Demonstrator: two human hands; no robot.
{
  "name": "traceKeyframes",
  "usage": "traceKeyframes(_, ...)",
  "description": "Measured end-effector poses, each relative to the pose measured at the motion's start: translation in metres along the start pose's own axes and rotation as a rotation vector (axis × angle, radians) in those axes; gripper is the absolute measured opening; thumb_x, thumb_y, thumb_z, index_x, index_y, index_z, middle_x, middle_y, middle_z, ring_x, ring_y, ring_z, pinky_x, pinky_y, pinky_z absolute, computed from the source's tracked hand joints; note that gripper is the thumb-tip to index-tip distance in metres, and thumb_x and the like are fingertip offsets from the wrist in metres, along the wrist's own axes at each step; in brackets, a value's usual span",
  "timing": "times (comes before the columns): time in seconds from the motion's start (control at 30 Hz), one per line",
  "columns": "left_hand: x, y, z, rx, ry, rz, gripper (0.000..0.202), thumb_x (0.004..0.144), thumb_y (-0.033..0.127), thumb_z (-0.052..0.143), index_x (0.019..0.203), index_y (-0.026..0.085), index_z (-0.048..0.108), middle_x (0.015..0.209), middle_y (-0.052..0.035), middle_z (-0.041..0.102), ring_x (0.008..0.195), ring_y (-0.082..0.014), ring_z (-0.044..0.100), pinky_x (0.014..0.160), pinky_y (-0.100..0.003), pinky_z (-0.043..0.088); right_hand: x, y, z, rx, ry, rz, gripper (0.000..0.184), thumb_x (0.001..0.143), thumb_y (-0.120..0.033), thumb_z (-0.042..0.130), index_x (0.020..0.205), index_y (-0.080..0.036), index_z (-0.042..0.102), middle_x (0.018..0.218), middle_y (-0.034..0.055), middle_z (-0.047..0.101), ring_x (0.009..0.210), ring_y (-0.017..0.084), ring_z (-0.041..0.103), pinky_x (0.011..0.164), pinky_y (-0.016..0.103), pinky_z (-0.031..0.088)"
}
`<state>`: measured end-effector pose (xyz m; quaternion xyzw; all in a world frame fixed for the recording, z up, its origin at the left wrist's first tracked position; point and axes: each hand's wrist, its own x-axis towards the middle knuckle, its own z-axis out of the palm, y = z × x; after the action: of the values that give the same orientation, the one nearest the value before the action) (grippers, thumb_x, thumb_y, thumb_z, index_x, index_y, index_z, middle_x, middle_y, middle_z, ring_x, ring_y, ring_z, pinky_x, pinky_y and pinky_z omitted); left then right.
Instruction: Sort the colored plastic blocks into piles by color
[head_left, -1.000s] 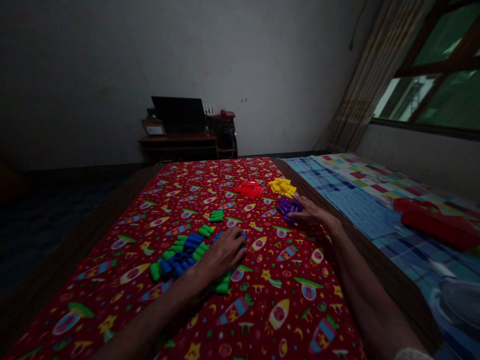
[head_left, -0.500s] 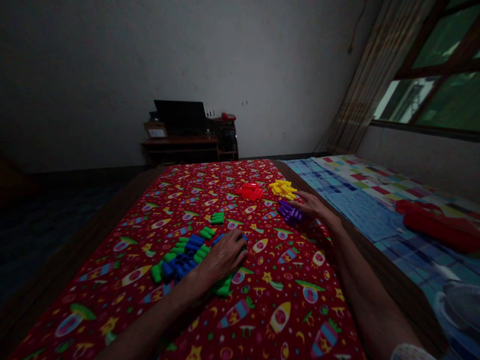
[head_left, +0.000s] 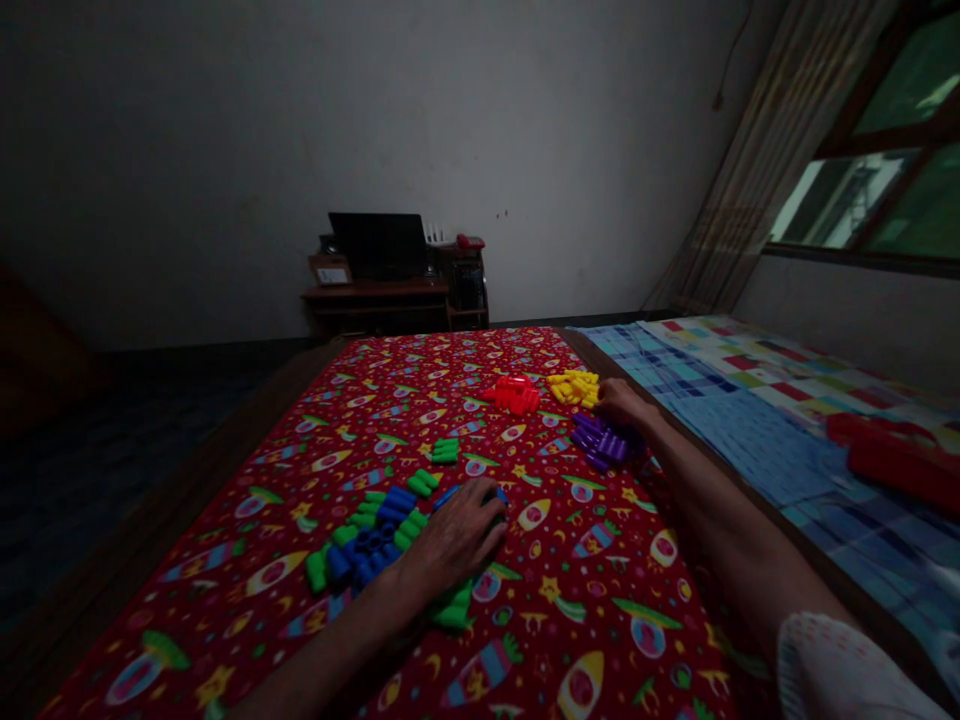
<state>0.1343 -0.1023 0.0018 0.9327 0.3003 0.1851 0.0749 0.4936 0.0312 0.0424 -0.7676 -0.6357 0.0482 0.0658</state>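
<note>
My left hand (head_left: 461, 535) lies palm down over a spread of toy pieces, its fingers bent loosely and slightly apart. Blue tube-like plastic pieces (head_left: 371, 541) and green ones (head_left: 317, 571) lie around it, and some blue shows beside its fingertips. Further off to the right, my right hand (head_left: 627, 404) is closed at the right edge of a pile of yellow plastic pieces (head_left: 574, 387). Its fingertips are bunched there, and what they hold, if anything, is hidden. Just below that hand sits a pile of purple pieces (head_left: 604, 443).
A red pile of pieces (head_left: 514, 394) lies left of the yellow ones, and a small green group (head_left: 445, 451) is nearer. The patterned red cloth (head_left: 540, 640) covers the surface. A bed (head_left: 697, 390) adjoins on the right; a desk with a monitor (head_left: 379, 245) stands behind.
My right hand has drawn its fingers together and shifted from beside the purple pile toward the yellow pile. The left hand stays over the blue and green pieces. The view has shifted slightly.
</note>
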Motion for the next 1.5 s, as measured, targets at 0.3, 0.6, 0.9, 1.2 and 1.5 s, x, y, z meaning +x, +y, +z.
traceKeyframes(0.3, 0.0, 0.001, 0.0, 0.009, -0.022, -0.017, 0.008, 0.093, 0.021, 0.048, 0.096, 0.02, 0.054, 0.116, -0.0098, 0.053, 0.108, -0.0241, 0.052, 0.093, -0.04, 0.049, 0.007, 0.003, -0.005, -0.035, -0.007, -0.033, 0.027, 0.071, -0.02, 0.072, 0.097, -0.011, 0.075, 0.095, 0.0117, 0.073, 0.089, 0.021, 0.067, 0.068, 0.021, 0.046)
traceKeyframes(0.6, -0.001, 0.001, 0.0, 0.004, -0.016, -0.009, 0.009, 0.094, 0.022, 0.046, 0.096, 0.02, 0.054, 0.114, -0.0099, 0.054, 0.106, -0.0238, 0.053, 0.092, -0.041, 0.049, 0.008, -0.025, 0.001, -0.125, 0.151, -0.45, 0.039, 0.091, -0.031, 0.055, 0.128, -0.017, 0.061, 0.126, 0.0167, 0.063, 0.12, 0.028, 0.055, 0.098, 0.038, 0.044)
traceKeyframes(0.9, -0.002, 0.003, -0.002, -0.001, -0.007, -0.018, 0.008, 0.093, 0.021, 0.047, 0.095, 0.021, 0.054, 0.114, -0.0089, 0.055, 0.107, -0.0237, 0.053, 0.093, -0.039, 0.049, 0.03, -0.051, 0.022, -0.257, 0.088, -0.564, 0.04, 0.093, -0.023, 0.049, 0.131, -0.017, 0.06, 0.143, 0.0173, 0.05, 0.136, 0.03, 0.042, 0.109, 0.045, 0.034)
traceKeyframes(1.2, -0.002, 0.002, 0.001, -0.013, 0.002, -0.016, 0.008, 0.092, 0.021, 0.046, 0.095, 0.021, 0.054, 0.115, -0.0099, 0.055, 0.109, -0.0247, 0.053, 0.094, -0.042, 0.049, 0.041, -0.05, 0.02, -0.215, 0.054, -0.47, 0.035, 0.093, -0.023, 0.05, 0.123, -0.011, 0.064, 0.121, 0.0189, 0.065, 0.114, 0.026, 0.058, 0.098, 0.035, 0.041)
traceKeyframes(1.5, -0.003, 0.001, 0.001, -0.025, 0.026, -0.01, 0.01, 0.092, 0.021, 0.046, 0.095, 0.021, 0.055, 0.116, -0.0102, 0.056, 0.108, -0.0246, 0.054, 0.093, -0.041, 0.05, 0.044, -0.015, 0.008, 0.054, 0.236, -0.069, 0.054, 0.099, -0.044, 0.035, 0.136, -0.009, 0.051, 0.124, 0.0241, 0.063, 0.12, 0.032, 0.056, 0.098, 0.043, 0.043)
